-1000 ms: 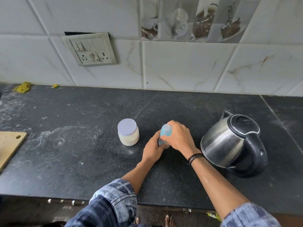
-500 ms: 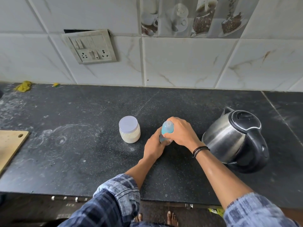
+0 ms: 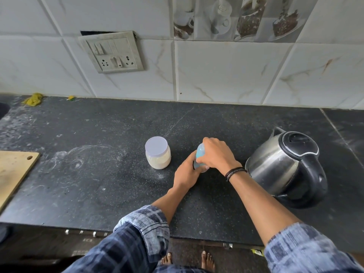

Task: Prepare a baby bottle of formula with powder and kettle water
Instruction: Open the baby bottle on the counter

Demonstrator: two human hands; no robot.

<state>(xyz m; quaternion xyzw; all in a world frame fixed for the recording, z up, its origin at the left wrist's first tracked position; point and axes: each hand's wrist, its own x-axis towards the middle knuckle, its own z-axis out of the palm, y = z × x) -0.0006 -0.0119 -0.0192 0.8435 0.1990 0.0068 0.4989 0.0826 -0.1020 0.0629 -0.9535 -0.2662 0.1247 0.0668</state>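
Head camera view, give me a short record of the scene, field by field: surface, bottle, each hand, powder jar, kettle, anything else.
surface: dark stone counter
bottle: blue baby bottle, upright, between both hands
left hand: left hand wrapped around the bottle's lower body
right hand: right hand closed over the bottle's top
powder jar: jar left of the bottle, lid on, apart from it
kettle: steel kettle at right, lid shut, untouched
other: wooden board at left edge

sleeves: blue-and-white plaid shirt [image 3: 149, 229], cuffs rolled up the forearms
right wrist: black cord bracelets [image 3: 235, 172]
feet: bare [image 3: 207, 260]
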